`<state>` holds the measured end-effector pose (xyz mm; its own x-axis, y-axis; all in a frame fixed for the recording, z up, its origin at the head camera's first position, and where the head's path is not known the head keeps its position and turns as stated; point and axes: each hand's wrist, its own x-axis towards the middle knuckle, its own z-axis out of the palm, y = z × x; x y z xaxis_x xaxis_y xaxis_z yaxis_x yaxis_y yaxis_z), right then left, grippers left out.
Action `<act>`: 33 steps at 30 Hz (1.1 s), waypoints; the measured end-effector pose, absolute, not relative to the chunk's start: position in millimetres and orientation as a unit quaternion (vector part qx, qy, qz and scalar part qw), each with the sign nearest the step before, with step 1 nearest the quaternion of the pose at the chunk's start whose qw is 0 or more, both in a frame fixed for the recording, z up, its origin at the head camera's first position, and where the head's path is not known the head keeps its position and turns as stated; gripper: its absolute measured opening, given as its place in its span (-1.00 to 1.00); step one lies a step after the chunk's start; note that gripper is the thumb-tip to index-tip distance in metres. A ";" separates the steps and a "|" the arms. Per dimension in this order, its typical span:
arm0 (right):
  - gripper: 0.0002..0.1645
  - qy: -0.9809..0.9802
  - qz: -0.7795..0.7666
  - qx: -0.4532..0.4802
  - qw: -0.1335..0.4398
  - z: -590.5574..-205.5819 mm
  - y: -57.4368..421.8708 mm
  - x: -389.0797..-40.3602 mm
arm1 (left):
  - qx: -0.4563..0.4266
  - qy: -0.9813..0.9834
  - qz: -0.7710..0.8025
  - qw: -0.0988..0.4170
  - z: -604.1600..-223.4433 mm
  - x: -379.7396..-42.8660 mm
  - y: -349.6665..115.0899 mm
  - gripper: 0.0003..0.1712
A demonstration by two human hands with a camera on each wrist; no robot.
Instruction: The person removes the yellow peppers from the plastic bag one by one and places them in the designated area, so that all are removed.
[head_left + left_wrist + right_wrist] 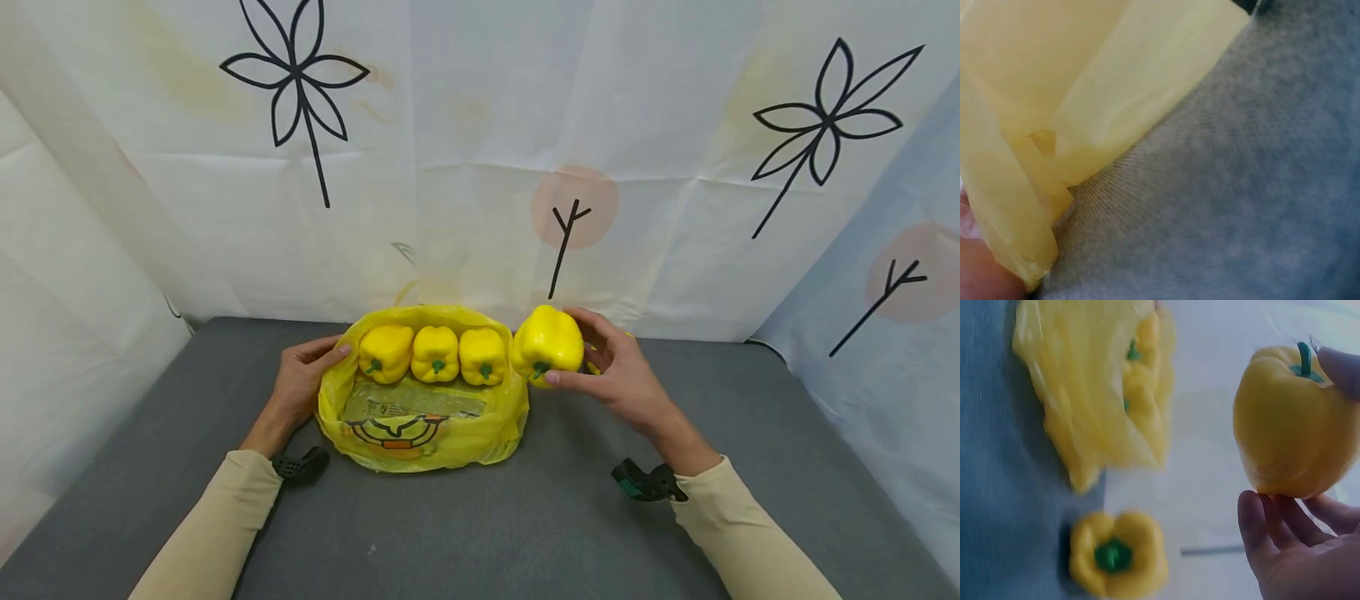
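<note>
A yellow plastic bag (pixel 427 446) lies with its mouth open and its rim rolled outward. Inside it, three yellow bell peppers (pixel 435 354) line the far side in a row. My left hand (pixel 303 379) pinches the bag's left rim, thumb on the inside. In the left wrist view, bag film (pixel 1116 94) fills the upper left, with a bit of the hand below. My right hand (pixel 618 367) grips another yellow bell pepper (pixel 551 337) by its sides, raised at the bag's right rim. The right wrist view shows that pepper (pixel 1297 425) between thumb and fingers, its green stem near the thumb.
One more yellow bell pepper (pixel 1119 556) stands on the dark grey table (pixel 465 533), mostly hidden behind my right hand in the head view. White printed cloth (pixel 480 125) hangs along the table's back, with more cloth at both sides.
</note>
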<state>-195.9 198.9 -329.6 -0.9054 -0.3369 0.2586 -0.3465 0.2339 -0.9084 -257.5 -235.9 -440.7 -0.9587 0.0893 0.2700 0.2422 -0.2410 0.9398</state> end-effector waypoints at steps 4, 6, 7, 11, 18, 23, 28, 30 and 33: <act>-0.03 -0.790 0.580 0.197 0.018 -327.4 219.1 -195.9 | -0.129 -0.621 -0.772 0.049 -440.3 -258.2 -235.4 -0.65; -0.03 -0.790 0.583 0.188 0.023 -325.6 227.7 -195.9 | -0.129 -0.623 -0.770 0.048 -440.2 -258.4 -235.3 -0.65; -0.03 -0.788 0.587 0.186 0.024 -324.7 231.4 -196.0 | -0.128 -0.624 -0.769 0.048 -440.0 -258.4 -235.3 -0.66; -0.05 -0.780 0.600 0.178 0.025 -322.0 245.1 -198.4 | -0.125 -0.625 -0.769 0.049 -439.6 -258.0 -235.6 -0.65; -0.07 -0.776 0.608 0.166 0.033 -322.2 270.4 -204.3 | -0.126 -0.626 -0.768 0.054 -437.7 -258.2 -236.3 -0.63; -0.06 -0.794 0.590 0.141 0.042 -325.2 289.2 -208.9 | -0.127 -0.624 -0.770 0.051 -436.7 -257.6 -236.8 -0.61; -0.04 -0.802 0.585 0.113 0.039 -330.2 308.7 -212.6 | -0.124 -0.623 -0.771 0.048 -438.6 -257.8 -237.2 -0.61; -0.05 -0.806 0.582 0.105 0.039 -333.3 316.8 -213.7 | -0.122 -0.624 -0.771 0.048 -439.7 -258.1 -236.9 -0.62; -0.05 -0.811 0.576 0.092 0.036 -338.7 328.5 -215.2 | -0.121 -0.624 -0.770 0.046 -440.7 -257.7 -236.0 -0.62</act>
<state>-215.2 328.5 -338.7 -0.9804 -0.1087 0.1646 -0.1912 0.3189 -0.9283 -257.7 -236.0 -440.7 -0.9663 0.0814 0.2441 0.2220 -0.2158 0.9509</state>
